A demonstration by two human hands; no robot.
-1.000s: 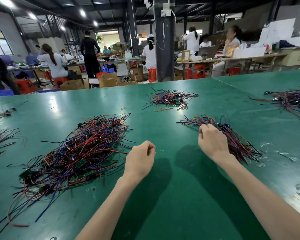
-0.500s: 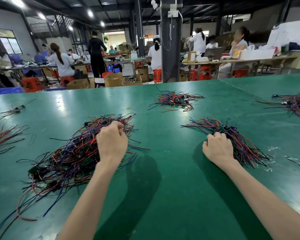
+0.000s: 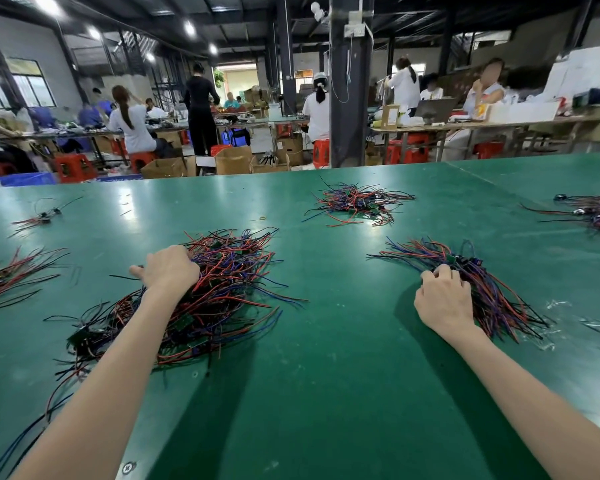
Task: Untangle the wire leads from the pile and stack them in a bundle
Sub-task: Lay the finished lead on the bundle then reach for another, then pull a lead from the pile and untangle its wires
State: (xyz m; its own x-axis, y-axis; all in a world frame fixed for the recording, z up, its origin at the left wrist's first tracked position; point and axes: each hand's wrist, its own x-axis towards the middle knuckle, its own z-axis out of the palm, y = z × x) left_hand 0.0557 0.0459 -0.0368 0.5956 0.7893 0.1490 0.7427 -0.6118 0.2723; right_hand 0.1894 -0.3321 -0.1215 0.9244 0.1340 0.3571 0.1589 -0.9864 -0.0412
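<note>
A big tangled pile of red, blue and black wire leads [image 3: 229, 296] with small green boards lies left of centre on the green table [image 3: 326, 393]. My left hand [image 3: 168, 271] reaches into the pile's far left side, fingers curled down among the wires and thumb sticking out to the left. To the right lies a neater bundle of wire leads [image 3: 496, 296], fanned from far left to near right. My right hand [image 3: 442, 299] sits on the bundle's near left edge, with bent fingers holding it.
Other wire heaps lie at the far centre [image 3: 357, 202], far right [image 3: 596, 213], left edge [image 3: 11, 275] and far left [image 3: 39, 216]. Clear plastic scraps [image 3: 568, 306] lie right of the bundle. People work at benches beyond the table's far edge.
My left hand has moved from the bare table left and forward into the tangled pile. My right hand has stayed on the bundle, shifting slightly toward me.
</note>
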